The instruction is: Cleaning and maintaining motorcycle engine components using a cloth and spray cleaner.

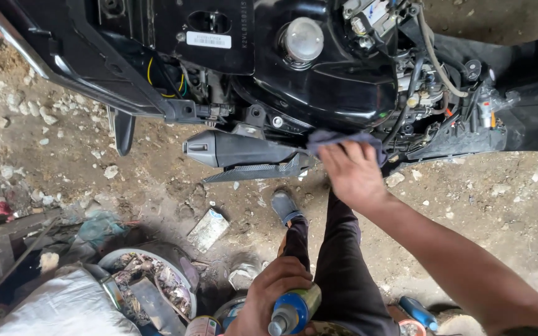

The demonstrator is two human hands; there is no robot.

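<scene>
Up far, the right hand (351, 175) presses a cloth (344, 138) flat against the motorcycle (331, 81), fingers clamped on it; near, the left hand (275, 292) grips a spray can (294, 309), kept ready.

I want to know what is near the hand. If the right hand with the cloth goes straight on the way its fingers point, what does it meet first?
The right hand points up the picture, already pressing the dark cloth to the motorcycle. Going on, it would probably meet the black bodywork just beyond the cloth, though depth is unclear.
</scene>
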